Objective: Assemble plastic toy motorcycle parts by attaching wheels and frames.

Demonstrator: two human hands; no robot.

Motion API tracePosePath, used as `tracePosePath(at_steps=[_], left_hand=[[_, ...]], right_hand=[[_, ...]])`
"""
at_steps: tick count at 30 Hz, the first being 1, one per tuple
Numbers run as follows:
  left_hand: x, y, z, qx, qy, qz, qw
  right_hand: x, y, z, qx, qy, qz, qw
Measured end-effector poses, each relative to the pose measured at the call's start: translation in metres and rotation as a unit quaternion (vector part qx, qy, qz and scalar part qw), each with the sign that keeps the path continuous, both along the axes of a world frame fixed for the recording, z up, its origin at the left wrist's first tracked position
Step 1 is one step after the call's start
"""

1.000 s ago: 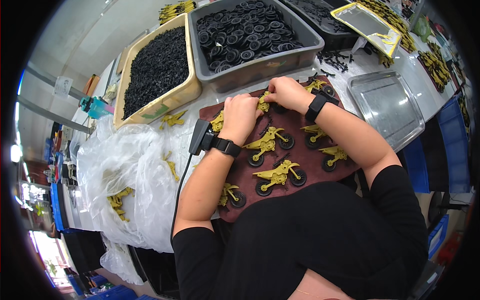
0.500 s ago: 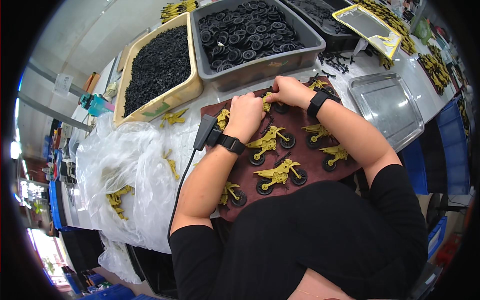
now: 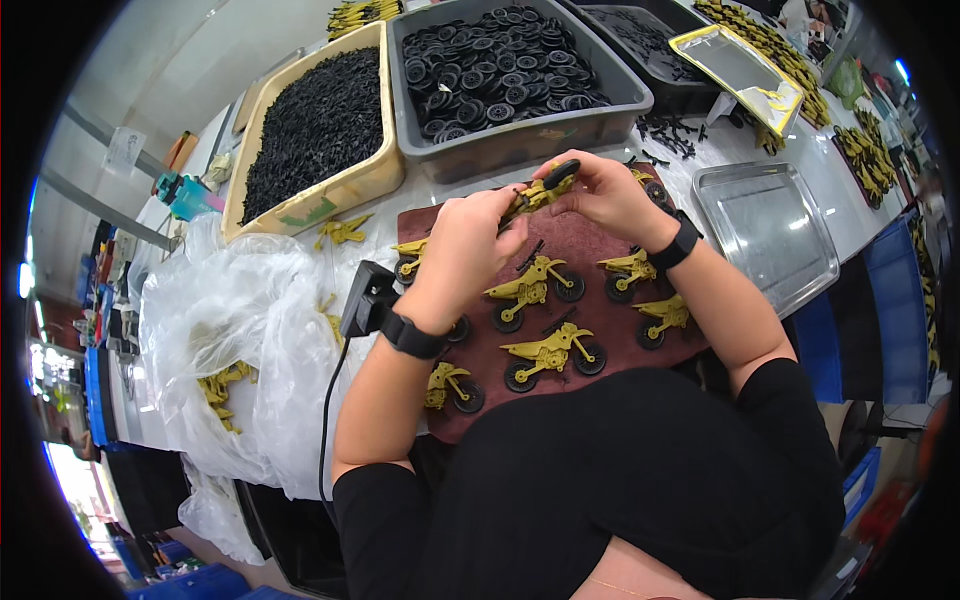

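Observation:
Both hands grip one yellow toy motorcycle (image 3: 541,196) at the far side of the brown mat (image 3: 622,374). My left hand (image 3: 468,238) closes on its left end, and my right hand (image 3: 612,200) pinches the right end, beside a black wheel (image 3: 562,174) seen nearly edge-on. My fingers cover part of the toy. Nearer on the mat lie several more yellow toy motorcycles with black wheels, among them one in the middle (image 3: 553,352) and one just behind it (image 3: 530,290). Thin black parts lie beside some of them.
Behind the mat stand a cream bin (image 3: 393,172) of small black parts and a grey bin (image 3: 500,150) of black wheels. A metal tray (image 3: 770,225) lies to the right, near loose black pieces (image 3: 672,136). Clear plastic bagging (image 3: 290,340) with yellow parts covers the left side.
Both hands have lifted the toy motorcycle off the mat and tilted it, so its wheel now shows between them. My left wrist has shifted left and nearer.

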State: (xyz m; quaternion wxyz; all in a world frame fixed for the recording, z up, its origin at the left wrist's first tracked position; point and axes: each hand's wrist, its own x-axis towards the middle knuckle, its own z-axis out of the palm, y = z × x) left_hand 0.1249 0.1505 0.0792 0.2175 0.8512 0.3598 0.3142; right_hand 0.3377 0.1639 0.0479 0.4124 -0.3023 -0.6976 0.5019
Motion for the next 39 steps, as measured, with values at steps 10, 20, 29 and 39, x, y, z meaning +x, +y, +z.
tracePosePath(at_steps=[10,20,29,39], left_hand=[[0.0,-0.031,0.015,0.168,-0.009,0.035,0.985],[-0.009,-0.023,0.008,0.118,-0.083,0.027,0.989],[-0.014,-0.022,-0.001,0.347,-0.019,0.092,0.933],[-0.022,-0.026,-0.006,-0.214,-0.335,-0.019,0.917]], right_hand=[[-0.01,-0.03,-0.003,0.024,0.131,-0.01,0.991],[-0.01,-0.03,0.017,0.054,0.073,-0.011,0.996],[-0.018,-0.036,0.037,-0.211,0.171,0.045,0.961],[-0.023,-0.032,0.029,-0.039,0.058,-0.071,0.995]])
